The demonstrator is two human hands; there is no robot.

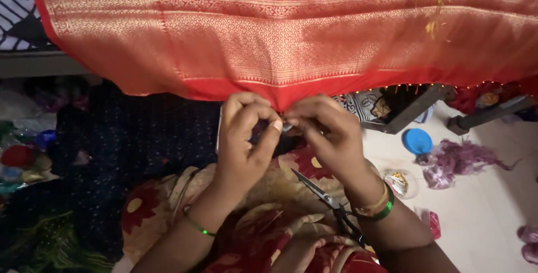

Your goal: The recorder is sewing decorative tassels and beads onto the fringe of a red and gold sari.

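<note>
Both forearms rise from the bottom edge over a floral-printed lap, with black-handled scissors point(335, 206) lying open on the cloth just beside the right wrist. Above hangs a wide red and gold fabric point(291, 32), draped across the whole top of the view, its plain red lower edge gathered to a point at the middle. A dark blue dotted cloth point(123, 144) spreads to the left. The left hand point(244, 141) is curled nearly closed, thumb and forefinger pinching the fabric's edge; the right hand point(325, 133) is likewise closed, fingertips meeting the left's at that same point. Whether they also grip something small there cannot be told. Purple thread scraps point(457, 161) and a blue round lid point(417, 140) lie on the pale floor at right
</note>
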